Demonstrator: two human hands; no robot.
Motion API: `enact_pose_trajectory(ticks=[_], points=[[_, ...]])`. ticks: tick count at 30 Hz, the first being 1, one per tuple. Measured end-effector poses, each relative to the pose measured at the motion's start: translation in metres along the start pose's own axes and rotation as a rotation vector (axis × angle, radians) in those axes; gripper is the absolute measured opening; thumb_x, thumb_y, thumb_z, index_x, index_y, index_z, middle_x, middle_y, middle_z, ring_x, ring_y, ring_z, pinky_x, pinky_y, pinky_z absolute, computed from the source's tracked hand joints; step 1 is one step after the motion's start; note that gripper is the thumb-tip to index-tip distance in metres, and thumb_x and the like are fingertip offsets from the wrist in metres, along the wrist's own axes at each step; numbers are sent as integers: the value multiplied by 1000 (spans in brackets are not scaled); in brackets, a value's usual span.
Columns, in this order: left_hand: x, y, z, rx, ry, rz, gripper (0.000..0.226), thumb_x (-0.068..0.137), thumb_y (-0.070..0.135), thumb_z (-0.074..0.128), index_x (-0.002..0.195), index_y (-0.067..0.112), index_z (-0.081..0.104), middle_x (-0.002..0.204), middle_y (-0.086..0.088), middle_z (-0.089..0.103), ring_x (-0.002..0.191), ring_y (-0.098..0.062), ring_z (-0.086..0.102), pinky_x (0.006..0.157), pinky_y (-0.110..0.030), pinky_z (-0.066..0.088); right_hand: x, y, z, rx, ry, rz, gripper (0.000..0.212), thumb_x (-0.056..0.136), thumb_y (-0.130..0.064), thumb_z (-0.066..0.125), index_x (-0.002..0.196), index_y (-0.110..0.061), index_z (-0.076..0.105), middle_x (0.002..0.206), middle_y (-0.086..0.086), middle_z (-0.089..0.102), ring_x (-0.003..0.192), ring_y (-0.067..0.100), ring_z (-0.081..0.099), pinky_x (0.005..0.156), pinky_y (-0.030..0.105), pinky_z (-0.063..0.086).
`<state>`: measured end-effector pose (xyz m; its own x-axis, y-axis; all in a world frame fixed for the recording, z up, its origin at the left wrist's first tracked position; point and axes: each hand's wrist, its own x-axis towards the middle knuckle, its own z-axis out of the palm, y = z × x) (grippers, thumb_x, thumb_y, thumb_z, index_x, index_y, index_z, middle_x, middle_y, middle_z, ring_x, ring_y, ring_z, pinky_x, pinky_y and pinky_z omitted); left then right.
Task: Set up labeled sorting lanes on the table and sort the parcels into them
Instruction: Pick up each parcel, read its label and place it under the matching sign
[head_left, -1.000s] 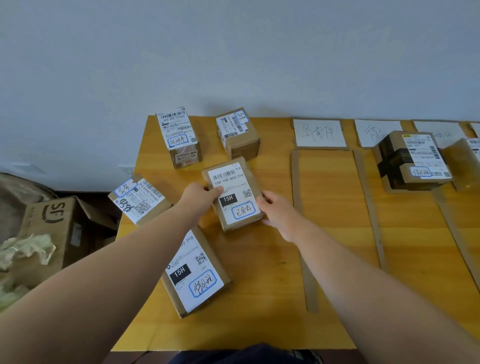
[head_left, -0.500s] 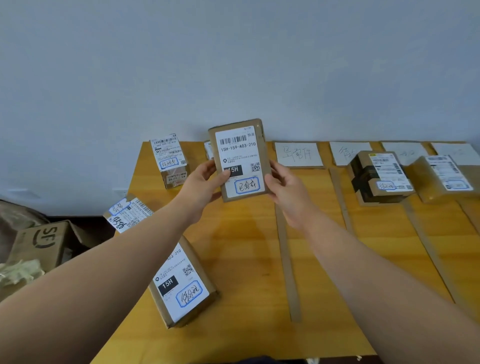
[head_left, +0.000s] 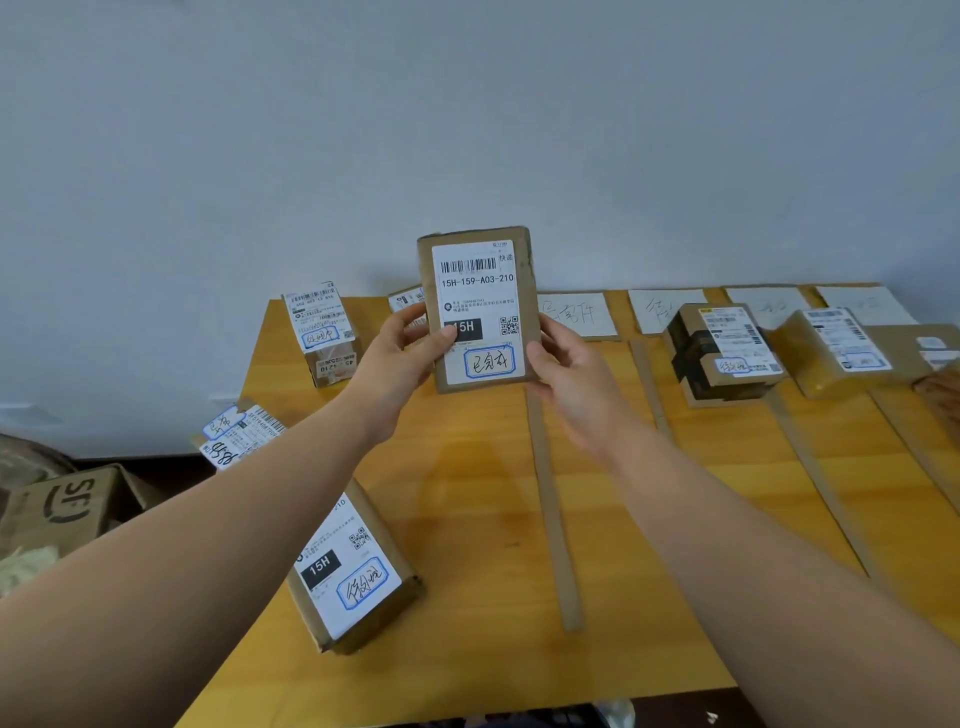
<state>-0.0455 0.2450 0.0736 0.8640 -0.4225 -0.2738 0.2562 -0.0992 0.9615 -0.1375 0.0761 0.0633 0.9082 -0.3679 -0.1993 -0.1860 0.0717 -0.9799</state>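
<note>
I hold a flat brown parcel (head_left: 478, 291) upright above the yellow table (head_left: 467, 493), its white label facing me. My left hand (head_left: 402, 358) grips its left edge and my right hand (head_left: 563, 374) its right edge. Unsorted parcels lie at the table's left: one near the front (head_left: 356, 571), one at the left edge (head_left: 241, 434), one standing at the back (head_left: 319, 332), and another (head_left: 408, 299) mostly hidden behind the held parcel. Cardboard strips (head_left: 553, 514) mark lanes, headed by white paper labels (head_left: 576, 314). A black-taped parcel (head_left: 722, 348) and a flat one (head_left: 841, 345) lie in lanes on the right.
A wall rises right behind the table. On the floor to the left stands an open cardboard box (head_left: 62, 506) with crumpled paper beside it. Further strips (head_left: 821, 483) run down the table's right side.
Both hands lifted the parcel off the table and raised it upright in front of me. My head tilted up, so the table sits lower in view.
</note>
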Motion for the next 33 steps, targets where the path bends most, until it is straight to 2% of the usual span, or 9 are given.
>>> enact_pose_trajectory(ticks=[3,6,10,15,19,23,27,29,33], points=[[-3,4,8,-24,-41,-2,54,88,33,65,133,32,36,115,0,69,108,-16,64,103,-45,44,-6,-3,-7,11,22,-2,43,100,-17,49,143,-24,44,126,-1,64,118,15,60,101,42,49],[-5,7,16,-45,-79,-17,54,87,35,65,131,34,34,107,-1,73,110,-20,64,102,-51,43,-17,-7,-17,19,27,-7,40,100,-16,48,140,-22,47,124,0,65,116,14,61,98,38,51],[-11,12,37,-24,-103,-23,54,87,35,65,132,31,35,101,-1,73,102,-18,65,92,-44,49,-31,-15,-38,-8,47,9,39,100,-15,49,138,-24,48,125,0,63,110,9,62,92,30,53],[-22,10,80,-2,-86,-41,52,88,37,63,132,28,38,99,5,72,96,-17,66,87,-41,51,-49,-18,-77,-66,103,31,37,99,-21,51,135,-25,48,123,-3,62,117,13,57,98,30,45],[-37,4,135,-11,-83,-72,47,89,38,62,129,25,41,93,5,71,82,-16,66,72,-30,49,-65,-13,-125,-25,166,89,32,95,-22,52,127,-22,51,123,1,63,117,15,56,107,39,40],[-56,-4,206,-27,-104,-103,46,90,40,60,129,24,41,95,4,70,82,-16,64,70,-29,47,-96,-10,-188,71,187,131,25,98,-23,49,123,-20,52,115,1,68,108,15,61,85,27,49],[-76,-12,282,-56,-124,-121,45,90,40,60,128,25,41,96,3,71,86,-17,65,75,-31,49,-123,-2,-262,20,234,155,11,96,-33,52,104,-30,58,118,-1,67,114,14,59,101,36,46],[-86,-16,318,-63,-142,-122,48,90,41,60,129,24,39,97,2,70,90,-19,64,81,-33,50,-134,3,-299,12,259,152,13,95,-36,54,103,-28,60,115,-1,68,113,15,60,101,37,46],[-102,-26,378,-67,-183,-176,48,89,44,59,127,23,40,106,-1,68,95,-20,65,82,-34,52,-154,8,-360,54,280,191,31,93,-41,55,116,-21,58,113,-3,66,110,15,60,93,34,46]])
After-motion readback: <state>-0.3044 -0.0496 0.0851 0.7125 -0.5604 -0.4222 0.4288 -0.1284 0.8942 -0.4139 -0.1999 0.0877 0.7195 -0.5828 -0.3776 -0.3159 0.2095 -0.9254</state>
